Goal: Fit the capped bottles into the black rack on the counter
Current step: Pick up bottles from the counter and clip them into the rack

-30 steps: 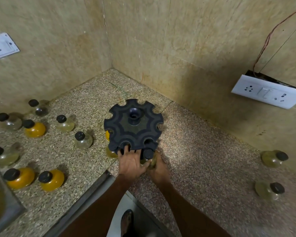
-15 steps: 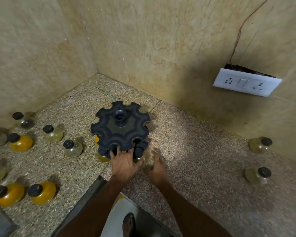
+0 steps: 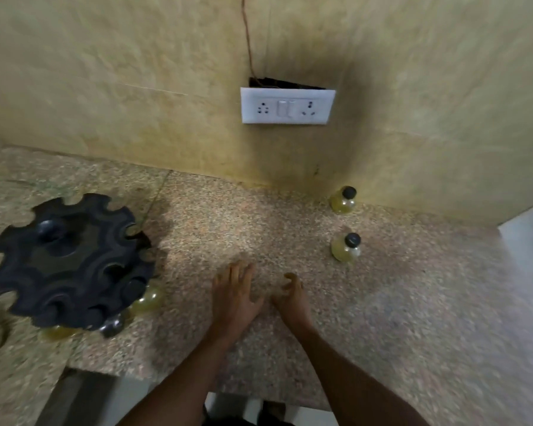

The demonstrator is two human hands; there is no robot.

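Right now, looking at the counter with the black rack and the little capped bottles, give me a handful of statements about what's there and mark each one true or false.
1. Both hands hold nothing. True: the left hand and the right hand are over bare counter, apart from every bottle.
2. Two capped bottles stand to the right of the hands. True: the far bottle is by the wall, the near bottle is in front of it.
3. The black rack lies to the right of the hands. False: it is to their left.
4. The near bottle's cap is white. False: it is black.
5. The wall socket plate is white. True.
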